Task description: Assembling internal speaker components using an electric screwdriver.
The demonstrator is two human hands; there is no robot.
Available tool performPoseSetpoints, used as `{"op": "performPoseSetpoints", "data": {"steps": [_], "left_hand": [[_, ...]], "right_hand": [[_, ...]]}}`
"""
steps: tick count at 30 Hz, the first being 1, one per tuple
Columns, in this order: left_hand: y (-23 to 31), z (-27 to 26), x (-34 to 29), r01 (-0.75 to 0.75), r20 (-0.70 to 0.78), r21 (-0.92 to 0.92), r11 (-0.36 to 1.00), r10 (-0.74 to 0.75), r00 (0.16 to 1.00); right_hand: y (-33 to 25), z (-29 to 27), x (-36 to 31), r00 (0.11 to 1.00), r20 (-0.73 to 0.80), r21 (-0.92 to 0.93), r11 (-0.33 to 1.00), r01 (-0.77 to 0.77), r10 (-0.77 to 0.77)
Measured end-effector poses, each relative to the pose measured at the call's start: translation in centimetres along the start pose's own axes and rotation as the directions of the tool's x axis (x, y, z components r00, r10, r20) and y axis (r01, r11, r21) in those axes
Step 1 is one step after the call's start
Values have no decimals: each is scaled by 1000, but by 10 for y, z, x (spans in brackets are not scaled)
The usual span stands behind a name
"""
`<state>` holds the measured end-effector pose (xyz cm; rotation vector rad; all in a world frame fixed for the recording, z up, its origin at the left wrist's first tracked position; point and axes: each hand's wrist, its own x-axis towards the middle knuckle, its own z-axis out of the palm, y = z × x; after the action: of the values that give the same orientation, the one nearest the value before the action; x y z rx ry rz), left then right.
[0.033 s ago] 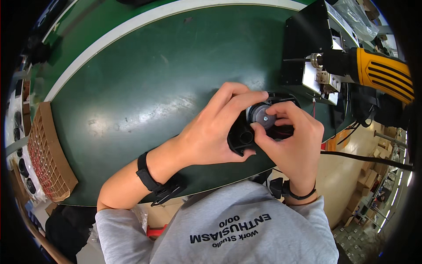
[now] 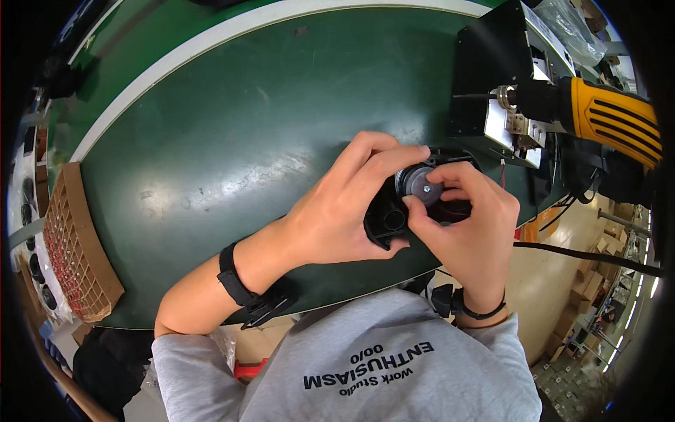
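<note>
A black plastic housing [image 2: 383,219] with a round hollow post is held at the table's near edge, right of the middle. Around its left side wraps my left hand [image 2: 330,211], fingers over the far rim and thumb at the near corner. A round grey disc-shaped part [image 2: 422,191] with a small shiny centre sits at the housing, within its outline. My right hand [image 2: 478,221] pinches this disc between thumb and fingers. The fingers of my right hand hide part of the housing's right side, so whether the disc is fixed there cannot be seen.
On the right stands a black box-shaped machine [image 2: 485,77] with metal fittings, beside a yellow-and-black tool handle [image 2: 615,116]. A black cable [image 2: 587,254] runs below it. At the left edge lies a divided cardboard tray [image 2: 81,246] with small reddish pieces on the green table [image 2: 232,119].
</note>
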<state>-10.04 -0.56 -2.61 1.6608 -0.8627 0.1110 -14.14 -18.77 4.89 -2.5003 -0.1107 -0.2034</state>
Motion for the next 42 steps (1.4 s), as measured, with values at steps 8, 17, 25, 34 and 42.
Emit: {"op": "performPoseSetpoints", "data": {"steps": [8, 17, 25, 34, 42], "left_hand": [[2, -3, 1, 15, 3, -32, 999, -15, 1000], [2, -1, 0, 16, -2, -31, 999, -16, 1000], [2, -2, 3, 7, -2, -9, 1000, -7, 1000], [2, -2, 4, -6, 0, 5, 1000, 6, 1000], [3, -1, 1, 56, 17, -15, 998, -55, 998]], "right_hand": [[1, 0, 2, 1000, 25, 8, 1000, 19, -19], [2, -2, 3, 999, 30, 26, 1000, 12, -13], [2, -2, 3, 999, 42, 16, 1000, 0, -1], [3, -2, 0, 999, 30, 19, 1000, 15, -15], [2, -2, 1, 999, 36, -4, 1000, 27, -27]]}}
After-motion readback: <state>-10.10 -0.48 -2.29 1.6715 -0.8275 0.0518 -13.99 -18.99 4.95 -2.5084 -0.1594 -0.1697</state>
